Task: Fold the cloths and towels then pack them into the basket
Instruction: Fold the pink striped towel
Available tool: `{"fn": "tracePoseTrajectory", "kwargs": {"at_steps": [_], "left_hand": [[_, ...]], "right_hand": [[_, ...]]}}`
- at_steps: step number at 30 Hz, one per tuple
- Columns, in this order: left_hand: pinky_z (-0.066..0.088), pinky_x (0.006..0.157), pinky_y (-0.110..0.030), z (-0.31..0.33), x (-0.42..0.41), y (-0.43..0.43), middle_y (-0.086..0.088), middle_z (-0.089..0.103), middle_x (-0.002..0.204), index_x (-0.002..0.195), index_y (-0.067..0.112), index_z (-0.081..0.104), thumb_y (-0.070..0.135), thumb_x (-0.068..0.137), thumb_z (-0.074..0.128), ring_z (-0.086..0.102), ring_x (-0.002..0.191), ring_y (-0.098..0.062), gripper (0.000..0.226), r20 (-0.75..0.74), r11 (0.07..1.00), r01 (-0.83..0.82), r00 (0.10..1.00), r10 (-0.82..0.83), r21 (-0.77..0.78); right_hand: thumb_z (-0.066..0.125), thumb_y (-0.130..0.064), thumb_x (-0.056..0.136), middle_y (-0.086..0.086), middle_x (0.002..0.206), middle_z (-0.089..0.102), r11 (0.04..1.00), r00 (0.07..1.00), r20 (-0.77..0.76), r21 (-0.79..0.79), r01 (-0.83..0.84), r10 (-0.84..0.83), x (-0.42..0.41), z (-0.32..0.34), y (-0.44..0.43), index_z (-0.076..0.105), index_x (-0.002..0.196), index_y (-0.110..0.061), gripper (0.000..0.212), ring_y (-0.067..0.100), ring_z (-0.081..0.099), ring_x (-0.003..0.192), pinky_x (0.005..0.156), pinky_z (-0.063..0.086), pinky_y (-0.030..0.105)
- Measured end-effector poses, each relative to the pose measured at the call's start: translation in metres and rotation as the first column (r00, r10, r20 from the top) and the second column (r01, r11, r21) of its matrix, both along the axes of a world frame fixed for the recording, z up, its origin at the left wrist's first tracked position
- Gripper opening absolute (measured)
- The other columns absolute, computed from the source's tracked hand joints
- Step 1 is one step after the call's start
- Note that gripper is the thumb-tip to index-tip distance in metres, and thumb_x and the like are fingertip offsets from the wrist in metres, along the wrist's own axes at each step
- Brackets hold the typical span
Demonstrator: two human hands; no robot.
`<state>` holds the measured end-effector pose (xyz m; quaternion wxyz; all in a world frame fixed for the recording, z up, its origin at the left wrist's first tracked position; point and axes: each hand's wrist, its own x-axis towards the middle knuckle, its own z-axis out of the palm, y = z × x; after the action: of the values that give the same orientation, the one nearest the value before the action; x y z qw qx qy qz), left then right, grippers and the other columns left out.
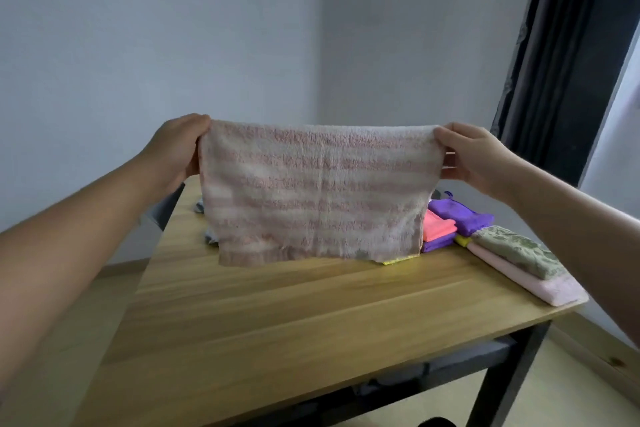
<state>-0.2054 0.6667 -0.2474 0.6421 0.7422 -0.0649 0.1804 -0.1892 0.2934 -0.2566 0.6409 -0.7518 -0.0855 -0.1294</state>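
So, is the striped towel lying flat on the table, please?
No, the left hand and right hand hold the striped towel up above the table.

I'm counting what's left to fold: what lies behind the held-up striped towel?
Peeking past the striped towel: grey cloth at its left edge, a yellow corner below, a coral cloth and purple cloths at right. Whatever lies directly behind is covered.

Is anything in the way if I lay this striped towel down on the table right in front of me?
Nothing visible. The table this side of the striped towel is bare wood; folded cloths sit at its far right.
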Motion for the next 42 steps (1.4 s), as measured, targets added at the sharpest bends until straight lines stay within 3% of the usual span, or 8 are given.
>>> {"fn": "tracePoseTrajectory", "kwargs": {"at_steps": [7,11,14,17,20,26,36,42], "left_hand": [[0.047,0.049,-0.017,-0.012,0.006,-0.001,-0.001,0.059,0.08,0.08,0.017,0.057,0.024,0.098,0.044,0.057,0.066,-0.013,0.023,-0.067,0.985,-0.157,0.985,0.161,0.071],[0.046,0.071,-0.03,-0.059,0.03,0.014,-0.013,0.064,0.092,0.087,0.008,0.064,0.021,0.092,0.052,0.06,0.081,-0.024,0.019,-0.199,0.942,-0.242,0.936,0.29,0.232],[0.049,0.081,-0.044,-0.116,0.058,0.027,-0.033,0.062,0.1,0.094,-0.008,0.063,0.021,0.094,0.048,0.061,0.094,-0.041,0.033,-0.208,0.801,-0.32,0.856,0.473,0.506],[0.044,0.086,-0.044,-0.159,0.07,0.017,-0.026,0.057,0.116,0.109,0.0,0.055,0.022,0.095,0.043,0.054,0.107,-0.04,0.029,-0.104,0.545,-0.294,0.805,0.584,0.785],[0.042,0.086,-0.04,-0.179,0.067,-0.011,-0.012,0.054,0.123,0.118,0.011,0.05,0.025,0.093,0.048,0.051,0.111,-0.031,0.029,0.065,0.404,-0.248,0.907,0.416,0.881],[0.041,0.089,-0.031,-0.202,0.069,-0.07,0.004,0.055,0.117,0.115,0.019,0.055,0.028,0.097,0.042,0.052,0.107,-0.014,0.024,0.026,0.359,-0.004,0.998,-0.054,0.933],[0.042,0.092,-0.034,-0.22,0.116,-0.105,0.002,0.056,0.122,0.124,0.018,0.057,0.035,0.095,0.05,0.053,0.112,-0.017,0.034,0.019,0.423,-0.002,0.999,-0.036,0.906],[0.042,0.083,-0.034,-0.219,0.129,-0.111,0.006,0.057,0.098,0.095,0.021,0.062,0.029,0.092,0.055,0.056,0.095,-0.016,0.011,0.006,0.448,0.002,1.0,-0.016,0.894]], "right_hand": [[0.053,-0.023,0.096,0.003,0.081,0.062,0.996,0.992,-0.116,0.062,0.061,-0.054,-0.003,-0.009,0.016,0.064,0.09,-0.012,0.016,0.014,0.056,0.068,0.063,0.05,0.025],[0.054,-0.02,0.095,0.013,0.085,0.058,0.988,0.964,-0.252,-0.144,0.047,-0.082,0.018,-0.055,0.027,0.06,0.094,-0.005,0.016,0.019,0.054,0.07,0.059,0.048,0.027],[0.053,-0.019,0.094,0.011,0.077,0.061,0.866,0.958,-0.167,-0.484,0.125,-0.231,0.051,-0.106,0.043,0.06,0.089,-0.007,0.014,0.021,0.057,0.056,0.046,0.049,0.024],[0.049,-0.016,0.093,0.013,0.096,0.067,0.649,0.962,0.02,-0.735,0.199,-0.272,0.074,-0.143,0.064,0.058,0.108,-0.009,0.018,0.032,0.063,0.085,0.071,0.051,0.037],[0.047,-0.015,0.092,0.013,0.097,0.064,0.592,0.982,0.135,-0.784,0.188,-0.133,0.074,-0.162,0.08,0.059,0.101,-0.008,0.017,0.034,0.058,0.092,0.074,0.046,0.04],[0.044,-0.016,0.091,0.01,0.102,0.061,0.461,0.997,0.015,-0.886,0.045,-0.069,0.079,-0.193,0.084,0.058,0.101,-0.01,0.018,0.031,0.056,0.093,0.071,0.046,0.037],[0.053,-0.019,0.087,0.01,0.101,0.061,0.432,0.975,-0.05,-0.9,0.049,-0.215,0.1,-0.192,0.085,0.055,0.104,-0.009,0.02,0.031,0.057,0.093,0.063,0.041,0.032],[0.048,0.0,0.089,0.011,0.113,0.053,0.154,0.98,0.022,-0.987,0.053,-0.199,0.101,-0.19,0.099,0.054,0.107,-0.007,0.02,0.032,0.058,0.1,0.063,0.034,0.032]]}}
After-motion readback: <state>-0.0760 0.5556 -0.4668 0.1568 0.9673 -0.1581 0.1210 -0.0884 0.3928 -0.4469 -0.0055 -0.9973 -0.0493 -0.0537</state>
